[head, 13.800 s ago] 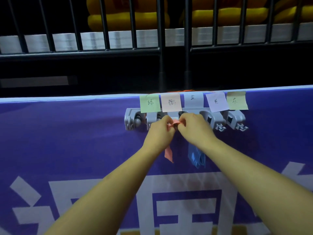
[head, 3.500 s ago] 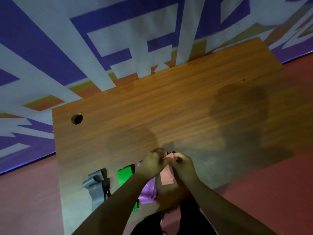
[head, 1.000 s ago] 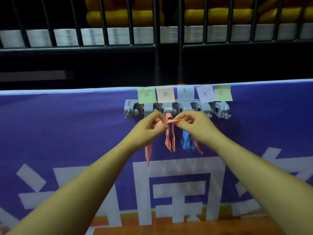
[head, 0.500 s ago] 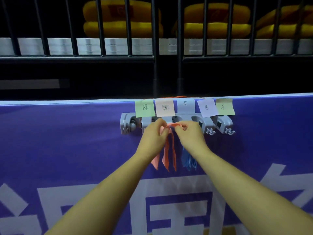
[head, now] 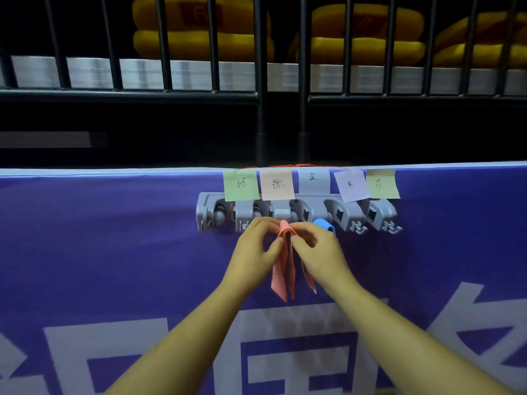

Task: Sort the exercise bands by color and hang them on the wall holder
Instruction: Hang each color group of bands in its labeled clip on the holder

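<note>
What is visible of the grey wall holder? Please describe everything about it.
The wall holder is a grey, plastic-looking rail fixed across the purple banner. It has five clamp slots, with small hooks below the right ones. Five coloured sticky notes with handwritten characters sit along its top. From its middle hang pink bands and a blue band; the left hand and right hand pinch the pink bands just below it.

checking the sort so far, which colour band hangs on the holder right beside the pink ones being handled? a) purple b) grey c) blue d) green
c: a blue band loops over the wall holder, just right of the pink bands that the left hand and right hand pinch.
</note>
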A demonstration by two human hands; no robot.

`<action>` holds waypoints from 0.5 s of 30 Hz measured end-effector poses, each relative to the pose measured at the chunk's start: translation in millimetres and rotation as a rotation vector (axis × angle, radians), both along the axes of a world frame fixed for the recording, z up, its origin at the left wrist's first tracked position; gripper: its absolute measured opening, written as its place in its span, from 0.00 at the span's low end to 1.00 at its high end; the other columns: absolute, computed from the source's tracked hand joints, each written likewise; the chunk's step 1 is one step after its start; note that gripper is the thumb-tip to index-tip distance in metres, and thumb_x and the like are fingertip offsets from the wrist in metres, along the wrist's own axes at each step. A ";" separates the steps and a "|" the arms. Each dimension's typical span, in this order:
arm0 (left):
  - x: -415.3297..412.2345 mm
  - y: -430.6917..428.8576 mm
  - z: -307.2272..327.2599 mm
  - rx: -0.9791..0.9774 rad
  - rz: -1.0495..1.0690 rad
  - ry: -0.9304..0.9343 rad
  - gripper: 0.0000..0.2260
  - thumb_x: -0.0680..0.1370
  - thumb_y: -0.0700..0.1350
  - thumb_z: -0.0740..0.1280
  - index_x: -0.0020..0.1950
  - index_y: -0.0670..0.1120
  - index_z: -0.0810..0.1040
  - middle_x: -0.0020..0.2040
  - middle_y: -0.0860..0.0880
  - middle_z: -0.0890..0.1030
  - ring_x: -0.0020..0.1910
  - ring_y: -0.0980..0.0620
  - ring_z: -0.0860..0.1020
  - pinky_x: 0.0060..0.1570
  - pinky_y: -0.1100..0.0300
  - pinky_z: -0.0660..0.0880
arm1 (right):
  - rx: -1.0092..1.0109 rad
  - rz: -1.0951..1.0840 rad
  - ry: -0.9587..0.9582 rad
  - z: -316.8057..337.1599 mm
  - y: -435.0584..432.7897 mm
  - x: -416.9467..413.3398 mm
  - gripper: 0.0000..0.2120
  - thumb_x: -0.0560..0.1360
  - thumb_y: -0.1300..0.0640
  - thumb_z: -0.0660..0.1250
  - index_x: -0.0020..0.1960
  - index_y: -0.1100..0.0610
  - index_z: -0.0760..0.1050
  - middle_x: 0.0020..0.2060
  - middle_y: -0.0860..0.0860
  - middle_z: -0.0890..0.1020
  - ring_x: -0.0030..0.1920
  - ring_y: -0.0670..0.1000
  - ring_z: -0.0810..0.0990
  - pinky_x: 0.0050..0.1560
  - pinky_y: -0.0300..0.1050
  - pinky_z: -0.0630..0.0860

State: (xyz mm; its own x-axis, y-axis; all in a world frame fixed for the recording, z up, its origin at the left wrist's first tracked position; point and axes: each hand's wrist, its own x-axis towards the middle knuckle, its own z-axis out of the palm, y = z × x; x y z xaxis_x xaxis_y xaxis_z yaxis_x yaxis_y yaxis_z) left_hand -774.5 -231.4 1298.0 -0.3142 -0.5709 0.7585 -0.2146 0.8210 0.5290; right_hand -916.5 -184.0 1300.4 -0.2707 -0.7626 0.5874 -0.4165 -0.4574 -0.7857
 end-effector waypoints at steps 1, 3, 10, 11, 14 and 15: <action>0.6 2.2 -0.1 0.045 -0.042 0.038 0.05 0.79 0.42 0.67 0.54 0.49 0.79 0.54 0.57 0.79 0.54 0.61 0.78 0.54 0.65 0.75 | -0.018 0.027 -0.027 -3.4 -0.4 0.3 0.11 0.76 0.61 0.66 0.54 0.49 0.81 0.46 0.44 0.85 0.50 0.41 0.82 0.52 0.37 0.77; 0.8 3.8 0.0 0.125 -0.103 0.100 0.07 0.80 0.44 0.66 0.57 0.51 0.78 0.54 0.57 0.80 0.55 0.61 0.78 0.53 0.64 0.77 | -0.047 0.051 -0.060 -9.3 -2.8 1.7 0.10 0.77 0.60 0.67 0.55 0.48 0.81 0.48 0.45 0.85 0.52 0.42 0.82 0.55 0.40 0.77; -7.4 0.0 -1.4 0.070 -0.062 0.135 0.09 0.81 0.44 0.64 0.58 0.50 0.81 0.54 0.57 0.78 0.56 0.60 0.77 0.55 0.64 0.75 | -0.090 0.002 -0.083 -15.4 -10.2 7.3 0.11 0.80 0.54 0.63 0.60 0.47 0.79 0.54 0.41 0.83 0.58 0.38 0.79 0.60 0.37 0.75; -8.9 -0.5 -2.2 0.063 -0.043 0.140 0.09 0.81 0.44 0.64 0.58 0.50 0.81 0.54 0.57 0.78 0.56 0.61 0.77 0.55 0.65 0.75 | -0.084 0.001 -0.083 -15.6 -10.7 8.0 0.12 0.80 0.54 0.63 0.61 0.47 0.79 0.54 0.41 0.83 0.57 0.38 0.79 0.60 0.37 0.75; -12.9 -0.7 -4.3 0.042 0.004 0.164 0.08 0.81 0.43 0.65 0.57 0.49 0.82 0.55 0.57 0.78 0.56 0.62 0.76 0.56 0.67 0.73 | -0.090 -0.003 -0.076 -18.9 -13.6 9.2 0.12 0.81 0.55 0.61 0.61 0.48 0.79 0.55 0.42 0.82 0.57 0.38 0.79 0.60 0.38 0.76; -14.1 0.0 -5.1 0.035 0.014 0.171 0.08 0.81 0.43 0.65 0.57 0.49 0.82 0.55 0.57 0.77 0.56 0.62 0.76 0.56 0.68 0.72 | -0.098 -0.005 -0.073 -20.8 -14.1 8.8 0.12 0.81 0.56 0.61 0.61 0.48 0.79 0.55 0.42 0.82 0.57 0.39 0.79 0.60 0.39 0.76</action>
State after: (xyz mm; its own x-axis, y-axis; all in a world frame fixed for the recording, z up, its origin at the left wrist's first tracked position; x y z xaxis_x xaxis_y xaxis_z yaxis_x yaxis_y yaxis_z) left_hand -788.6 -231.4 1292.9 -0.1745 -0.6012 0.7798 -0.1301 0.7991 0.5870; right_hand -907.7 -198.1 1279.5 -0.3192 -0.7012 0.6375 -0.3625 -0.5312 -0.7658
